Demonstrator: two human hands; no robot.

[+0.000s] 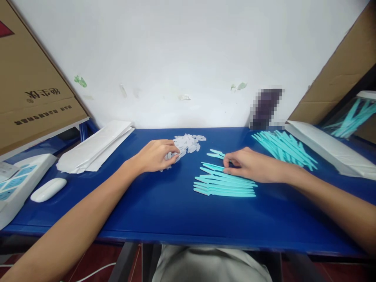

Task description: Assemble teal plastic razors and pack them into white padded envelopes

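My left hand (161, 156) is at the near left edge of a pile of small translucent white caps (188, 143). Its fingers are curled toward the thumb, and anything between the tips is too small to make out. My right hand (242, 163) is closed in a pinch above a row of turquoise eyebrow razors (226, 188) lying side by side, heads to the left. Two more razors (216, 152) run under or into its curled fingers, their rear ends hidden. Farther right, a heap of loose turquoise razors (283, 147) lies crisscrossed.
White paper bags (95, 147) lie at the left of the blue table (164, 211). Nearer are a white oval case (48, 190) and a white box (26, 180). At right stand a white carton (331, 149) and a clear container of razors (352, 115). Cardboard (32, 66) flanks the wall.
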